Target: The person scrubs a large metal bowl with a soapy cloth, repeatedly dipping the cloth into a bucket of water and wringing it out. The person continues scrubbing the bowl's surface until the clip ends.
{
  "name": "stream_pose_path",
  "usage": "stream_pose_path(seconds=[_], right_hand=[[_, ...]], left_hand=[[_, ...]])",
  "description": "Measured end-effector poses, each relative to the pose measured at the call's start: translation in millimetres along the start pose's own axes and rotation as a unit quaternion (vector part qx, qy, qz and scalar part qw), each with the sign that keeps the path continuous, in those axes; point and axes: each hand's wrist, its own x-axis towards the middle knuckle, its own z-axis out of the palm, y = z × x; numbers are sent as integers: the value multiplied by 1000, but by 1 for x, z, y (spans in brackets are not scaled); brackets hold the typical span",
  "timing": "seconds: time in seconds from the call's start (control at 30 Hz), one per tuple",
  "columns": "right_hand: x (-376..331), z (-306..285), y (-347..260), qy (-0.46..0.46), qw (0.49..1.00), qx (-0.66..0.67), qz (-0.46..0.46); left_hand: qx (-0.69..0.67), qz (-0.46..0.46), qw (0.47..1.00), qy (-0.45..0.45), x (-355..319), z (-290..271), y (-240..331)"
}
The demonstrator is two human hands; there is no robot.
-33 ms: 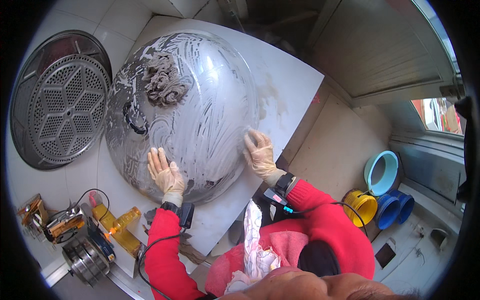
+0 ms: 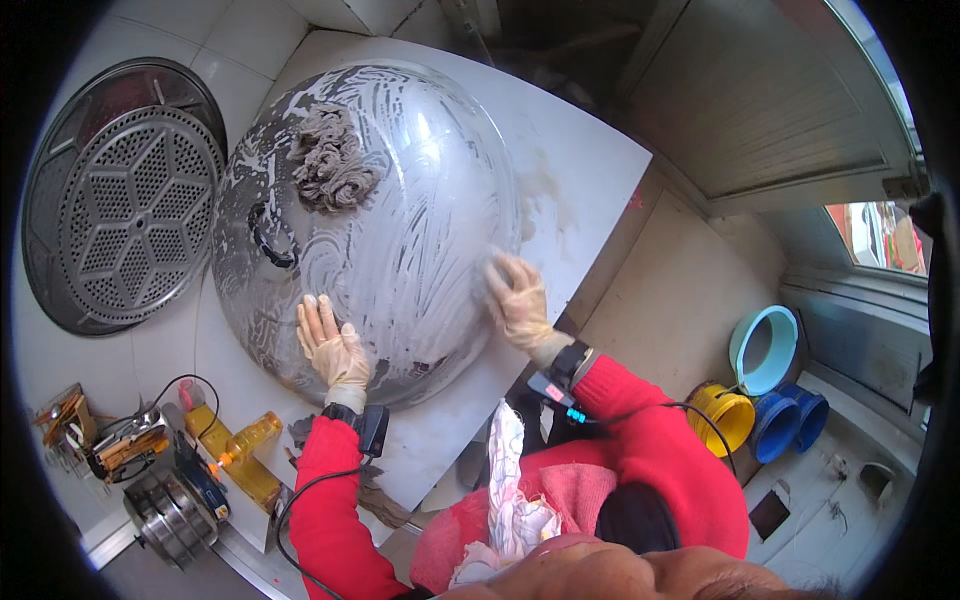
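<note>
Mid-frame on the grey table (image 2: 590, 170), both gloved hands, left hand (image 2: 333, 345) and right hand (image 2: 520, 298), press flat and spread on a soapy domed metal lid (image 2: 400, 200).

At nine o'clock a round perforated steamer tray (image 2: 120, 235) leans against the tiled wall. At seven o'clock, yellow oil bottles (image 2: 240, 445) stand beside a metal spool (image 2: 168, 515). At four o'clock a yellow bucket (image 2: 728, 415) sits just beside two blue buckets (image 2: 790, 420) on the floor.
</note>
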Motion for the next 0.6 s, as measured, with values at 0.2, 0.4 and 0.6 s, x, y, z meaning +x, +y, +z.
stream_pose_path(seconds=[0.2,0.4,0.6], right_hand=[[66,10,21,69,989,64,117],[38,2,-23,-30,982,54,-177],[96,1,-18,42,998,-3,41]], left_hand=[[1,7,1000,-3,-1,-1,-3],[-21,1,1000,0,-2,1,-2],[-14,12,1000,21,0,-3,-2]])
